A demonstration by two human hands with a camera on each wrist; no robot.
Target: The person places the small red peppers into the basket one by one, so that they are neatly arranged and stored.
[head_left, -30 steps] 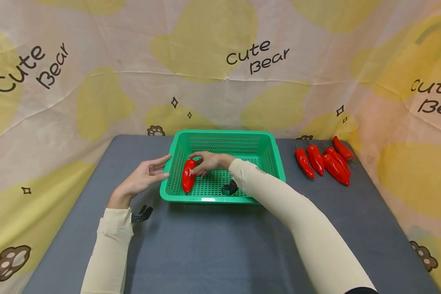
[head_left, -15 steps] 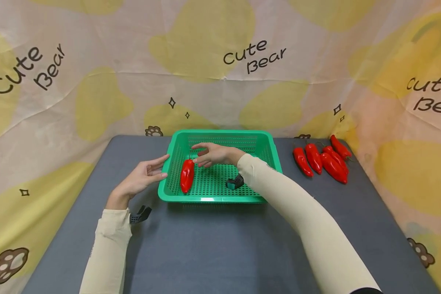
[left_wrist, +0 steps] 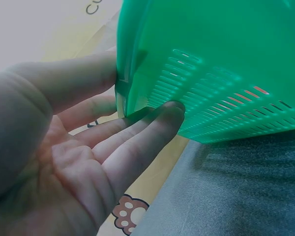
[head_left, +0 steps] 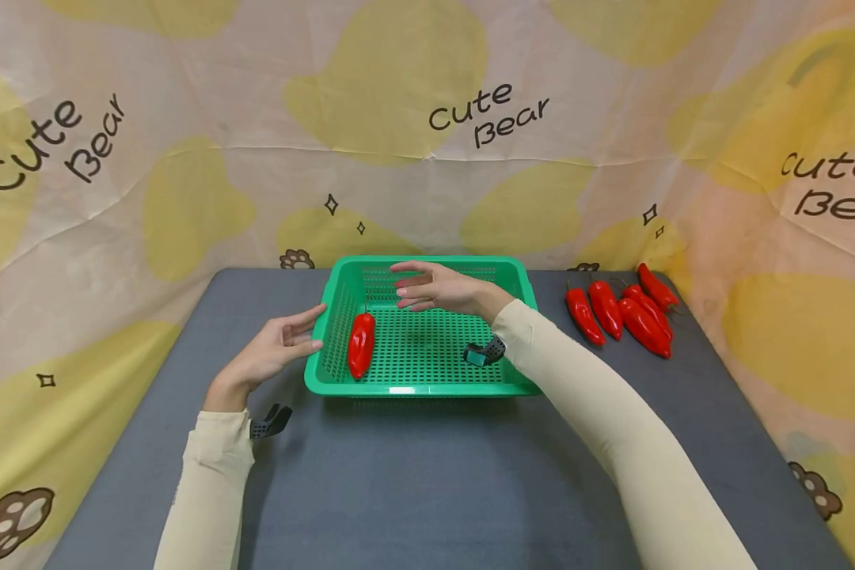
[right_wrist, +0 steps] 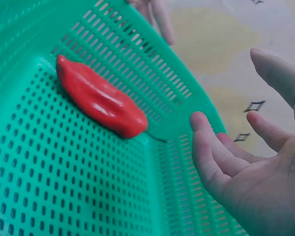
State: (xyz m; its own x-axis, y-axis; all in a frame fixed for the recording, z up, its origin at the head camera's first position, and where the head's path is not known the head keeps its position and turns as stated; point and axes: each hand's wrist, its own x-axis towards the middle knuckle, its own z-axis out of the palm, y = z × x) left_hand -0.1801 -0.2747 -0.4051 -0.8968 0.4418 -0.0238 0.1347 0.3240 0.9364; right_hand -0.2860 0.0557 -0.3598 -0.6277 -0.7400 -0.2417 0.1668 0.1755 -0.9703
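A red pepper lies along the left side inside the green basket; the right wrist view shows the same pepper on the perforated floor. My left hand touches the basket's left rim. In the left wrist view that hand has its thumb at the rim and its fingertips against the outer wall. Above the basket's back part is my right hand, holding nothing, fingers spread and relaxed, as the right wrist view of the hand also shows.
Several red peppers lie grouped at the back right of the grey table. Behind the table hangs a patterned cloth. The right forearm crosses over the basket's front right corner.
My right hand has let go of the pepper in the basket and moved up, back and to the right. The left hand stays at the left rim.
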